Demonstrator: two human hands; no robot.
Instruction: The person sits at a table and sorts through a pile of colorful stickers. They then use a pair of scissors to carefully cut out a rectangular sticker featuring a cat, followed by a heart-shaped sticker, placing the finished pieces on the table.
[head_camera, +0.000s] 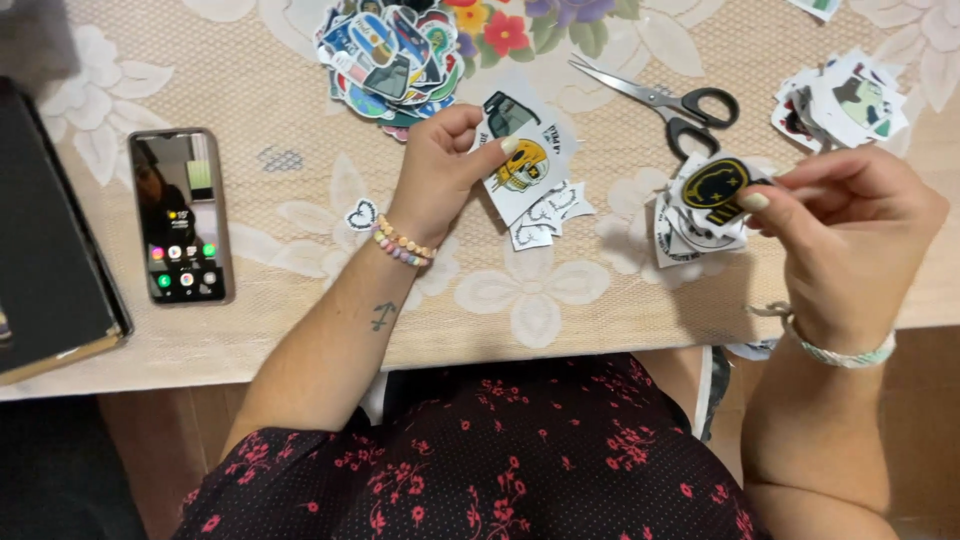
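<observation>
Sticker sheet, white paper with grey and yellow printed figures (522, 150), pinched in your left hand (440, 170) above desk with floral lace cloth (300, 330). Your right hand (850, 240) grips round black-and-yellow cut-out sticker (715, 185). Black-handled steel scissors (665, 105) lie between hands, further back. Black smartphone (181, 215) far left.

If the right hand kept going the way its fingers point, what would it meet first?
The right hand, pinching a round dark sticker, points leftward. Likely first contact is the small stack of cut stickers just beneath and beyond it, though height above the table is unclear.
</observation>
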